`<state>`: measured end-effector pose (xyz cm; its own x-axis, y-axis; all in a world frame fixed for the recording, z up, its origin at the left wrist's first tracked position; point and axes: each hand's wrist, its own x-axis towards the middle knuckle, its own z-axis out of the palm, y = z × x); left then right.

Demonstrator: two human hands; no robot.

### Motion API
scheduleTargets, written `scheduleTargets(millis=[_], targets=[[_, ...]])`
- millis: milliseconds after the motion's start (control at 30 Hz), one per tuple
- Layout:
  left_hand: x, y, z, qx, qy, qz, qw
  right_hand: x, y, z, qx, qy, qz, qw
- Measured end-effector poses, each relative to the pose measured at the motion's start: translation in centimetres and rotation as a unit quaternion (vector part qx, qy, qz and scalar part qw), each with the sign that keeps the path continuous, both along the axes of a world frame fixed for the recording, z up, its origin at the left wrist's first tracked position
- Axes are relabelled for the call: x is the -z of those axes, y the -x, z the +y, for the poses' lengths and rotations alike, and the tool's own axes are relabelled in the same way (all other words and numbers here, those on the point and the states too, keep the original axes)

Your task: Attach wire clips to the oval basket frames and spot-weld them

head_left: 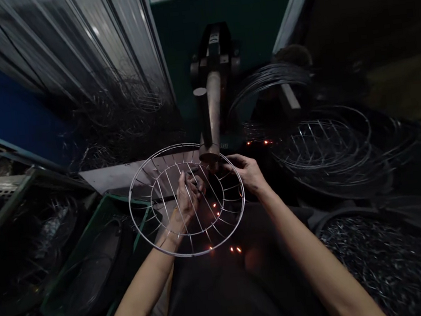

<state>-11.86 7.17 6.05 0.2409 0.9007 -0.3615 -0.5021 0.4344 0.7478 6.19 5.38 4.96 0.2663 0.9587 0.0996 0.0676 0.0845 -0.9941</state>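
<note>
The wire rack (174, 192) has open room nearside, its far edge by the machine arm (213, 107). Fingers of the right hand (250, 173) bend at its right rim; the left hand (187, 197) curls behind its wires, both grips too dim to tell.

round silvery wire frame (193, 255), parallel bars, radiating spokes, over the left hand (188, 195)

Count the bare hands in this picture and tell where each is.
2. The left hand is seen through the round wire frame; the right hand is at the frame's right rim. Dark areas could hide others.
</note>
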Motion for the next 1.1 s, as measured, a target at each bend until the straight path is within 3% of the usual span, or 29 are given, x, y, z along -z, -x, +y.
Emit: scheduleTargets(millis=[200, 467, 600, 700, 933, 1100], targets=[[-1.0, -0.7, -1.5, -0.044, -0.072, 0.034, 0.996, 0.2, -1.0, -2.6, -0.020, -0.012, -0.036, 0.999], [0.4, -1.4, -0.2, -0.056, -0.096, 0.039, 0.993, -0.5, -0.1, 0.4, 0.026, -0.019, -0.030, 0.999], [1.8, -1.4, 0.3, -0.057, -0.121, 0.016, 0.991, -0.3, -0.2, 0.9, 0.026, -0.007, -0.013, 1.000], [2.4, -0.9, 0.4, -0.058, -0.093, -0.007, 0.994, 0.0, -0.3, 0.8, 0.025, 0.002, -0.003, 1.000], [0.0, -1.0, -0.5, -0.044, -0.078, -0.022, 0.996, 0.1, -1.1, -2.3, 0.013, 0.003, -0.020, 1.000], [0.1, -1.6, -1.2, -0.089, -0.110, 0.010, 0.990, 0.5, -1.5, -1.8, 0.000, 0.002, -0.024, 1.000]])
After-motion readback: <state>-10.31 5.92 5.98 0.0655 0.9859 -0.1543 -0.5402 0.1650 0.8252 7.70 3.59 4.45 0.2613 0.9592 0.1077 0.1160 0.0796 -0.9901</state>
